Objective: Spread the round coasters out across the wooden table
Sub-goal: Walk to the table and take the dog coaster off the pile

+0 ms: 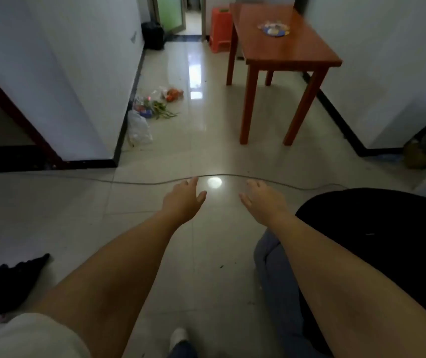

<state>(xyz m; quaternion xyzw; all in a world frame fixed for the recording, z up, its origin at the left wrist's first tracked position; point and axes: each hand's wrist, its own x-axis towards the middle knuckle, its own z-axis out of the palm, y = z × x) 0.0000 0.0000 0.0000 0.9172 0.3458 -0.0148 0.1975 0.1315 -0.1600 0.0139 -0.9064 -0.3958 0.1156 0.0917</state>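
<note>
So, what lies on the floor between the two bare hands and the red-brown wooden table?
In the head view, a thin grey cable crosses the pale tiled floor beyond both hands; past it, bare tiles reach the table.

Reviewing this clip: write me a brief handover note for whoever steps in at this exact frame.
Left hand: open, empty, stretched forward over the floor.
Right hand: open, empty, likewise.
Job's things: the round coasters lie bunched in one overlapping pile on the reddish-brown wooden table, far across the room against the right wall.
Done: nothing; coasters unspread.
Left: walk over, stepping across the grey cable on the tiled floor, then spread the coasters across the tabletop.
</note>
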